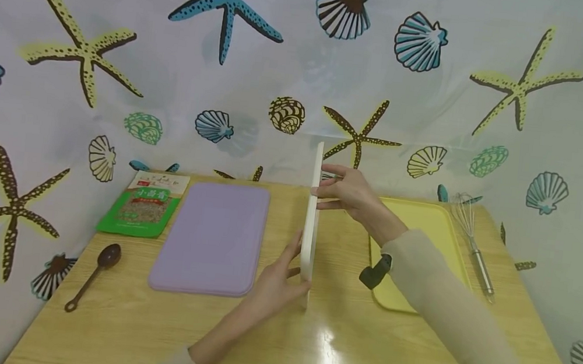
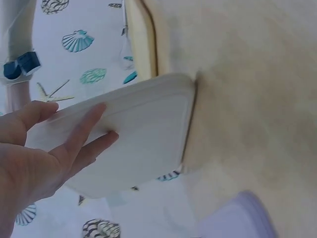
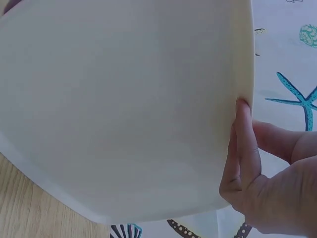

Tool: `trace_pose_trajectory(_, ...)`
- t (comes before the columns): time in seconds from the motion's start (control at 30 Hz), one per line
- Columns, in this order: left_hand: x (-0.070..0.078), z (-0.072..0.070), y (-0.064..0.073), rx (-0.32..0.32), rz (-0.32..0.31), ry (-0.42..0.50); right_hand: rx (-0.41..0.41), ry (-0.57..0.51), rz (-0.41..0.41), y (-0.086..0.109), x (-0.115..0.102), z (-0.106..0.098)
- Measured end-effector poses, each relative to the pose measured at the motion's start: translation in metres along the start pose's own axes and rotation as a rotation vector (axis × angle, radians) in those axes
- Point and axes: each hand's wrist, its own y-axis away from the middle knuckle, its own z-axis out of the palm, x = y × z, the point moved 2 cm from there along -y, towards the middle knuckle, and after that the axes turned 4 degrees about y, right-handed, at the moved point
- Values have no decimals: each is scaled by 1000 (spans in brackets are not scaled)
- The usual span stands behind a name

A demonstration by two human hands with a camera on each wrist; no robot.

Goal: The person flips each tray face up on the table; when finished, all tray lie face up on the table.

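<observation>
Left hand and right hand are pinching a smooth, round-cornered white tray by its rim. It is standing upright between lilac slab and yellow tray, seemingly touching wood-grained table.

Pale backdrop, printed starfish, seashells; wood-grain table, bright glare on top

Head view bright, fairly even light; white glare streak on counter, bottom center. Seasoning packet small print too soft to read, left. Left wrist view: bluish cast, counter grain smeared at right. Right wrist view dimmer; white tray face shaded grey, fingers reasonably sharp.
</observation>
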Motion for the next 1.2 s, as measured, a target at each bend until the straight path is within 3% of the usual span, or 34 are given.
trace_pose_trajectory(0.13,16,-15,-2,-6,-1,45,-16,6,13,-7,-1,10)
trace_pose_trajectory(0.3,30,-35,-3,-54,-84,147,-36,29,18,-12,-3,23)
trace_pose_trajectory(0.43,37,-46,-5,-108,-141,231,-56,44,17,-16,-4,31)
trace_pose_trajectory(0.57,38,-52,-6,-118,-172,274,-73,57,13,-17,-3,40)
trace_pose_trajectory(0.8,36,-56,-3,-66,-204,294,-82,63,29,-18,1,52)
trace_pose_trajectory(1.2,33,-60,5,33,-262,273,-78,104,-18,-21,7,66)
